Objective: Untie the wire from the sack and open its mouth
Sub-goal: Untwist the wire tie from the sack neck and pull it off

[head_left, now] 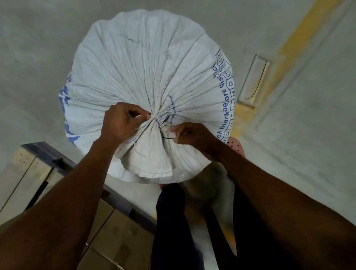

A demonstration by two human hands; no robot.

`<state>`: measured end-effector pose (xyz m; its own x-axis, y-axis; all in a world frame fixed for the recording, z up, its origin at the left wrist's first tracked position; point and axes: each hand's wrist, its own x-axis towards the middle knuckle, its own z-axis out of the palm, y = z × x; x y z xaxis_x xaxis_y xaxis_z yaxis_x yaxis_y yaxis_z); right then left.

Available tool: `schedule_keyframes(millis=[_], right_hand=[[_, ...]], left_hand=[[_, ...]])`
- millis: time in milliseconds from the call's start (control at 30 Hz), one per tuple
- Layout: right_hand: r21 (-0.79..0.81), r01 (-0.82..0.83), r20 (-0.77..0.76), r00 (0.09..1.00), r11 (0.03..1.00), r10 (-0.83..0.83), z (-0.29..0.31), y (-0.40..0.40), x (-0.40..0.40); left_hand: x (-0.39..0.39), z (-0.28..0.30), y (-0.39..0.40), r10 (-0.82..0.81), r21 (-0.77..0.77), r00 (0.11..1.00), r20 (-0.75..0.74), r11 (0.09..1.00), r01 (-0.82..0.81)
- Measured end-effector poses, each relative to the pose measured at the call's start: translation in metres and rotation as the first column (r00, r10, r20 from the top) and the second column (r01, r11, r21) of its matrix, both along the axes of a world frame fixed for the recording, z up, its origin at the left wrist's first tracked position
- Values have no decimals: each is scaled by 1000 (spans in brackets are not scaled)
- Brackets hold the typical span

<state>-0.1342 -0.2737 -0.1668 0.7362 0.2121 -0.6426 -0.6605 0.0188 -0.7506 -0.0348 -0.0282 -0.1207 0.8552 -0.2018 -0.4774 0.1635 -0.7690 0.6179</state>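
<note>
A full white woven sack (142, 67) with blue print stands upright on the floor in front of me. Its mouth is gathered into a pleated neck (160, 123), and the loose flap of the mouth (153, 158) falls toward me. A thin dark wire (168, 137) circles the neck. My left hand (119, 121) pinches the gathered fabric at the left of the neck. My right hand (189, 134) pinches the end of the wire at the right of the neck. How the wire is twisted under the folds is hidden.
Cardboard boxes (110, 250) and a dark metal rail (47, 153) lie at my lower left. A yellow line (307, 24) runs across the grey concrete floor on the right, with a small recessed plate (253, 80) beside it. My dark-trousered legs (173, 236) stand just behind the sack.
</note>
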Motion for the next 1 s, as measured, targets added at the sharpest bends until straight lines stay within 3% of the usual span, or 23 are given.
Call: schedule_keyframes(millis=[233,300,433,633,1000], right_hand=[[-36,115,-27,993,993,-116,0,-13,-10],[-47,182,-37,982,982,-184,6,-14,-1],[-114,254,85,966,961,-245,14,-5,29],[-189,259,300,934,947,-196,19,40,82],[-188,48,224,974,981,-5,30,86,110]], left_hand=[[7,2,-14,61,24,998,16,998,-61],[9,1,-20,124,-48,992,13,991,-123],[19,6,-31,243,-281,970,16,932,-228],[41,18,-23,346,-310,929,128,904,-294],[51,27,-9,383,-312,896,224,899,-306]])
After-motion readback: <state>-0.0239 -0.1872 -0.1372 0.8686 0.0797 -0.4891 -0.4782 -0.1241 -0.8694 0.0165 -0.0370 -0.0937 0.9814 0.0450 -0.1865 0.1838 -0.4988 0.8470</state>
